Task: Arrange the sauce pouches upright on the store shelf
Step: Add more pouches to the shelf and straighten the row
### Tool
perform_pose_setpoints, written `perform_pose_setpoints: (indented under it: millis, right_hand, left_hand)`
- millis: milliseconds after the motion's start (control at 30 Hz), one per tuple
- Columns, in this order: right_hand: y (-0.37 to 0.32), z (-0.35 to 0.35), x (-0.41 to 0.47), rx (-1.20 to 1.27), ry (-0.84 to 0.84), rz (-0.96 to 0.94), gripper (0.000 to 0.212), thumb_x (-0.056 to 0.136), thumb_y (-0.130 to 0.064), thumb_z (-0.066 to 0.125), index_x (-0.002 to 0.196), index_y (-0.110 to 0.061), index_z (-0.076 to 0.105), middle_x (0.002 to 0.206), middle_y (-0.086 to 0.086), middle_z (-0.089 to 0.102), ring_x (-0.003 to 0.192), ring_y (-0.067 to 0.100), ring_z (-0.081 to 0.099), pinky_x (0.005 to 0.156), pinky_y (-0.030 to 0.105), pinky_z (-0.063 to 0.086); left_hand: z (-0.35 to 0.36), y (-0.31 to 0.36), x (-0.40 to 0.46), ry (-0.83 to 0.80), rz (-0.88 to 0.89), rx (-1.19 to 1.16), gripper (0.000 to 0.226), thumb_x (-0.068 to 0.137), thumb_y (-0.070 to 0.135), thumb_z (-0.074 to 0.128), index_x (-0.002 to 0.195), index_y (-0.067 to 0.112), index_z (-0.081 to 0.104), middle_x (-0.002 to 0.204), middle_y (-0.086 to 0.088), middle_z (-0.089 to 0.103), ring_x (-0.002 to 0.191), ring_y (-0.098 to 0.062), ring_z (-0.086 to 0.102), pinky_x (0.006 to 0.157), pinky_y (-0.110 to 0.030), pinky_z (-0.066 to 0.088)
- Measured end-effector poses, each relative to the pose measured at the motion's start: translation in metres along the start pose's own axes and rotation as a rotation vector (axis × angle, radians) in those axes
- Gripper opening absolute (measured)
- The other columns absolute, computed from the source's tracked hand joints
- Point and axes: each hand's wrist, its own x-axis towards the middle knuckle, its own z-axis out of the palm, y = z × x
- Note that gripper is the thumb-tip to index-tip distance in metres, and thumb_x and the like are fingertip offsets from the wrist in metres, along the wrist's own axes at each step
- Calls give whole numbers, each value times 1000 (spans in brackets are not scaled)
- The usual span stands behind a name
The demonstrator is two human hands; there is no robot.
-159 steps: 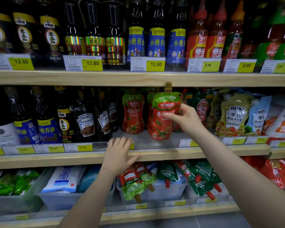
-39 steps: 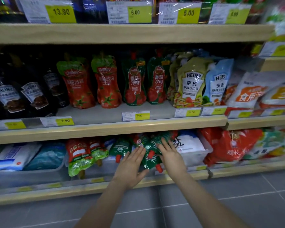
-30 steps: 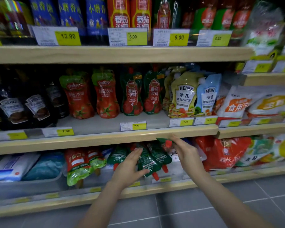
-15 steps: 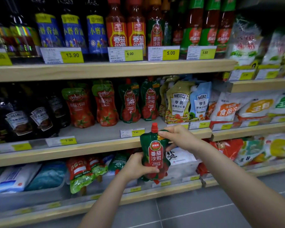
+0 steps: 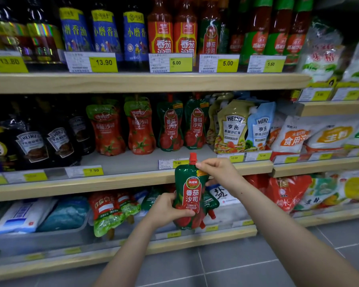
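Three wooden shelves fill the view, and the middle shelf [image 5: 120,181] runs just behind and above the fingers of both hands. On it, beyond the fingertips, stand two red tomato pouches [image 5: 120,127] and two green ketchup pouches [image 5: 182,125], all upright, with Heinz pouches [image 5: 245,127] to the right of them. Below the fingers, in the lowest tier, more pouches [image 5: 112,212] lie tipped over in a grey bin [image 5: 39,241]. The green ketchup pouch [image 5: 190,195] being handled is upright in the air in front of the middle shelf's edge, held between both hands. The left hand [image 5: 167,210] wraps its lower body, thumb across the front. The right hand [image 5: 220,172] pinches the pouch's top corner, fingertips just beside the red cap [image 5: 192,158], which sticks up above them.
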Motion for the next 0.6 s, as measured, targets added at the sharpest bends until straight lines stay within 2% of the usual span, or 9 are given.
perform_pose_setpoints:
  millis: [33, 100, 167, 233, 367, 433, 500, 533, 600]
  right_hand:
    - [7, 3, -3, 16, 3, 7, 7, 80, -26, 69, 87, -25, 68, 83, -5, 73, 77, 9, 68, 55, 21, 55]
    - [28, 17, -14, 1, -3, 50, 37, 71, -21, 77, 103, -27, 59, 98, -5, 71, 87, 8, 67, 67, 23, 57]
    - [45, 35, -25, -3, 41, 76, 51, 64, -14, 82, 105, -26, 55, 102, -2, 69, 94, 11, 66, 78, 29, 56]
    - [52, 46, -27, 19, 129, 52, 49, 64, -8, 81, 101, -24, 55, 98, -1, 69, 94, 15, 66, 81, 32, 55]
    - [30, 38, -14, 21, 201, -61, 41, 66, -9, 80, 96, -24, 56, 94, -2, 70, 90, 15, 67, 85, 43, 54]
    - [7, 30, -4, 21, 213, -148, 41, 67, -14, 80, 98, -25, 56, 96, -2, 70, 90, 13, 67, 84, 42, 55]
    - [-21, 21, 11, -5, 239, -246, 43, 66, -20, 81, 99, -28, 55, 97, -6, 70, 90, 8, 66, 82, 37, 55]
    - [-35, 17, 19, -25, 253, -289, 44, 65, -23, 81, 101, -28, 55, 99, -6, 69, 90, 7, 66, 82, 35, 54]
    - [-58, 14, 38, -72, 269, -361, 50, 64, -25, 80, 107, -24, 53, 102, -6, 68, 93, 7, 64, 82, 32, 53]
  left_hand:
    - [0, -1, 0, 13, -8, 20, 44, 56, 36, 87, 95, 26, 70, 95, 6, 73, 91, -10, 68, 88, -38, 54]
    - [4, -5, -2, 69, -18, 74, 50, 52, 47, 84, 95, 24, 71, 94, 5, 73, 89, -10, 68, 85, -40, 55]
    - [8, -5, -6, 147, -10, 189, 62, 45, 62, 76, 94, 24, 72, 88, 6, 73, 84, -9, 68, 79, -39, 56]
    - [9, 0, -8, 194, 39, 289, 64, 43, 66, 70, 93, 27, 71, 85, 9, 73, 81, -7, 67, 75, -37, 56]
    - [-16, 17, -8, 237, 220, 207, 66, 57, 69, 68, 109, 29, 65, 99, 15, 70, 93, 1, 64, 83, -29, 54]
    - [-46, 25, -5, 432, 368, 394, 62, 71, 71, 53, 115, 27, 62, 106, 13, 66, 98, -5, 60, 84, -27, 49]
    - [-80, 27, 3, 644, 510, 701, 54, 83, 61, 44, 114, 20, 61, 110, 2, 64, 102, -17, 58, 86, -34, 45]
    - [-96, 26, 6, 685, 527, 825, 53, 85, 56, 43, 114, 16, 60, 112, -3, 63, 104, -21, 56, 88, -37, 43]
    - [-121, 19, 11, 646, 467, 1027, 56, 84, 55, 41, 115, 12, 60, 114, -7, 60, 104, -27, 55, 88, -41, 41]
